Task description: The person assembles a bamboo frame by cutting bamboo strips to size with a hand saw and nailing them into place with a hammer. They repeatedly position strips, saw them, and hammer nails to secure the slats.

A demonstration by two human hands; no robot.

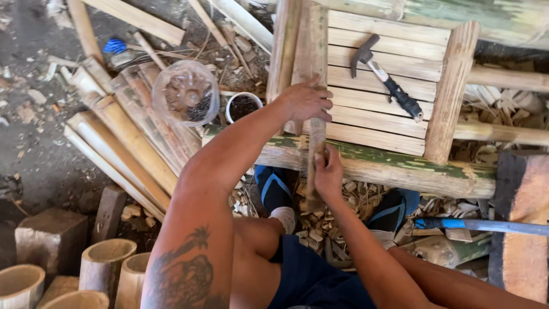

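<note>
My left hand presses down on a long bamboo slat that lies upright across a slatted bamboo frame. Lower down, my right hand grips the same slat near its lower end, where it crosses a thick green-streaked bamboo pole. A claw hammer with a black handle rests on the frame's slats, to the right of my left hand. Another wide slat lies across the frame at the right.
A clear plastic bag of nails and a small white cup of dark bits sit left of the frame. Split bamboo strips lie at the left, cut bamboo sections at lower left. A blue-handled tool and wood block are at right.
</note>
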